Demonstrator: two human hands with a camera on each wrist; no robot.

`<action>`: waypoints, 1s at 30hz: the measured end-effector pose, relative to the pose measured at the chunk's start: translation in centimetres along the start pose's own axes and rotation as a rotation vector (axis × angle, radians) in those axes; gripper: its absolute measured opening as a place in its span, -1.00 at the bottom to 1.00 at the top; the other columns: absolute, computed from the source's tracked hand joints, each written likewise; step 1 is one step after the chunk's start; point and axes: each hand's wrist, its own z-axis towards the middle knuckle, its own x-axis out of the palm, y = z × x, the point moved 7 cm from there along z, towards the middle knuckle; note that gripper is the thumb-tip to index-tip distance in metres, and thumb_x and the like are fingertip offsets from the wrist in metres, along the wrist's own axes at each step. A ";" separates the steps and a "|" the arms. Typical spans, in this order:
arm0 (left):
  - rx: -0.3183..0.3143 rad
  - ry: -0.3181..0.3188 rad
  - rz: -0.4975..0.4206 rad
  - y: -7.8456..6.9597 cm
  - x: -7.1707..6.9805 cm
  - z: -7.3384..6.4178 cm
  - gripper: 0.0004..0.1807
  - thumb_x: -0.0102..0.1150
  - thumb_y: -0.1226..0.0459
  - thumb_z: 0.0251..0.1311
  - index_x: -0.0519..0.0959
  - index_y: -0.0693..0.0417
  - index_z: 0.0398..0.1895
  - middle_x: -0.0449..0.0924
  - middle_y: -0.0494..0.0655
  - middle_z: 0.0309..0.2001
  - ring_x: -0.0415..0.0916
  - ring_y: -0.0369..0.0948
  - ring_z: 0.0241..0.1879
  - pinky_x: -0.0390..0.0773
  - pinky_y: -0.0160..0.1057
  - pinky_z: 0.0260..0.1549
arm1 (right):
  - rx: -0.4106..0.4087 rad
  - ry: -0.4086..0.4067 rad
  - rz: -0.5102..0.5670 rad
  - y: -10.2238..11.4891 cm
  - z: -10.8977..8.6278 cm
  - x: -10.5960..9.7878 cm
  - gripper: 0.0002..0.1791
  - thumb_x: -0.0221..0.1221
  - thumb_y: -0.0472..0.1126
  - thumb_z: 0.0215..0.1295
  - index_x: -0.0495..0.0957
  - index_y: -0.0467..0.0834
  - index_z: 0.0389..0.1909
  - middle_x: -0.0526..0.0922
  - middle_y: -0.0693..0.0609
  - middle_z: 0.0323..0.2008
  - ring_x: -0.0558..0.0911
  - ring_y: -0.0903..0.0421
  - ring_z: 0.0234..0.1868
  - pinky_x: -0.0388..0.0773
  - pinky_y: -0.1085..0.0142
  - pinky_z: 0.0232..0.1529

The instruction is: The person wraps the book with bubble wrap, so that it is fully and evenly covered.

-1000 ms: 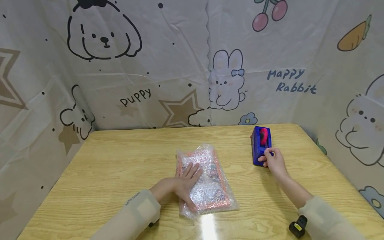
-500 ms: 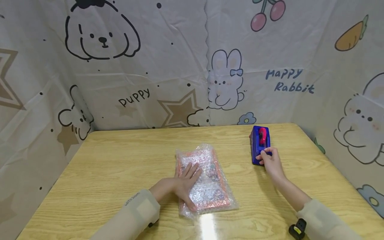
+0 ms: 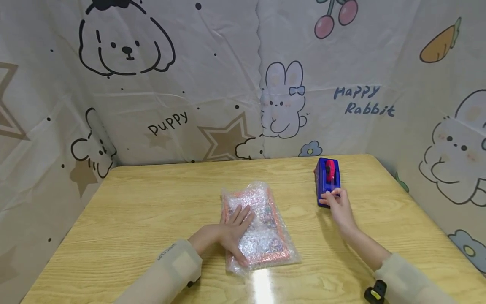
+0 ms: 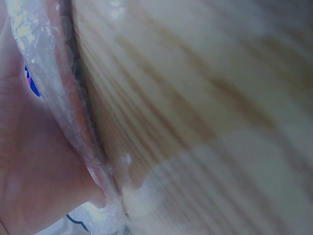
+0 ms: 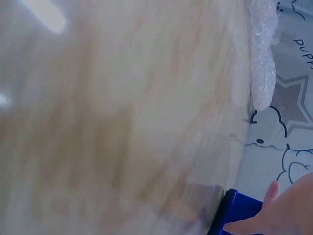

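My left hand lies spread flat on a bubble-wrapped rectangular package, whose orange border shows through the clear wrap. From the left wrist, the thumb side of that hand runs along the package's wrapped edge. Over on the right stands a blue tape dispenser with a pink-red core in it. My right hand is at the dispenser's near end, thumb and fingers pinching the tape there; the tape end itself is mostly hidden by the fingers. The right wrist view catches the dispenser's blue corner beside the fingers.
Both things sit on a light wood-grain table, the dispenser near its far right part. A cartoon-printed cloth hangs behind the table and along both sides. A bright light reflection lies on the tabletop just in front of the package.
My right hand has shifted slightly left and nearer to me along the dispenser's near end. The left hand stays on the package. The head view has turned a little to the right.
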 end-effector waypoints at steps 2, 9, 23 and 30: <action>0.000 -0.002 0.001 0.1 0.0 0.0 0.44 0.35 -0.26 -0.37 -0.40 0.04 0.42 -0.67 0.01 0.41 -0.73 -0.02 0.35 -0.62 0.23 0.17 | 0.009 0.021 0.044 -0.4 0.3 -0.2 -0.74 0.00 -0.01 0.33 0.14 -0.04 -0.31 0.58 0.20 -0.38 0.62 0.36 -0.42 0.41 0.60 -0.24; -0.002 0.000 0.003 0.2 0.0 -0.2 0.43 0.34 -0.26 -0.35 -0.40 0.05 0.42 -0.67 0.02 0.41 -0.72 -0.01 0.35 -0.63 0.24 0.16 | 0.270 0.074 -0.182 1.4 -1.5 -0.4 -0.73 -0.07 -0.09 0.36 0.16 -0.17 -0.10 0.43 0.09 -0.28 0.53 0.34 -0.44 0.26 0.29 -0.10; -0.004 0.013 0.004 0.0 0.0 0.0 0.43 0.33 -0.27 -0.33 -0.45 0.02 0.42 -0.72 -0.02 0.39 -0.76 -0.05 0.34 -0.63 0.22 0.17 | 0.473 0.299 -0.277 -0.5 -1.3 -0.7 -0.32 -0.35 0.03 0.41 0.04 -0.50 0.24 0.20 0.15 -0.51 0.28 0.35 -0.63 0.18 0.50 -0.59; -0.008 0.010 0.013 -0.1 -0.1 0.0 0.44 0.34 -0.28 -0.37 -0.43 0.03 0.42 -0.70 0.00 0.40 -0.75 -0.03 0.35 -0.63 0.21 0.17 | 0.500 0.316 -0.242 -0.4 -1.0 -1.3 -0.27 -0.47 0.08 0.43 0.02 -0.51 0.27 0.17 0.18 -0.57 0.22 0.36 -0.69 0.16 0.50 -0.64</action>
